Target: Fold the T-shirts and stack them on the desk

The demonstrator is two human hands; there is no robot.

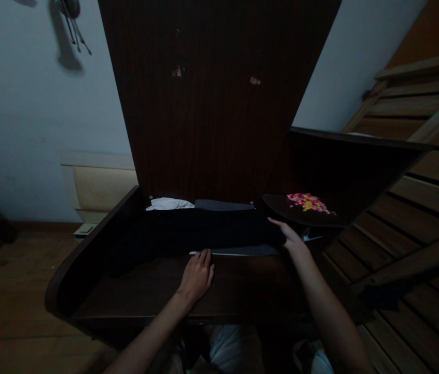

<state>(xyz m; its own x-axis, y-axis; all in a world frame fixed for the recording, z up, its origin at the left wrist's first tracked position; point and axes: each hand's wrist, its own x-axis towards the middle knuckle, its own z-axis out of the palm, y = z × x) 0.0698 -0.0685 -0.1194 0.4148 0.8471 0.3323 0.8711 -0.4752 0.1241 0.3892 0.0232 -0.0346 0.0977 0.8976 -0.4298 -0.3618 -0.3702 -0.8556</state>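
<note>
A long dark folded cloth [204,228], almost black, lies across the wooden desk top. A white cloth [170,203] and a grey cloth [223,205] show behind it, and a grey layer with a pale edge [243,250] shows along its front. My left hand [198,271] rests palm down at this front edge, fingers extended and fingertips touching the pale edge. At the right end of the dark cloth is my right hand [290,239], its upper digit stretched out to the left over the cloth. Its other fingers are lost in shadow.
A raised side panel [87,254] bounds the desk on the left, and a tall dark board [215,104] stands behind. On the right, a corner shelf [277,203] holds a pile of small pink and yellow pieces [308,202]. Wooden slats [417,208] stand farther right.
</note>
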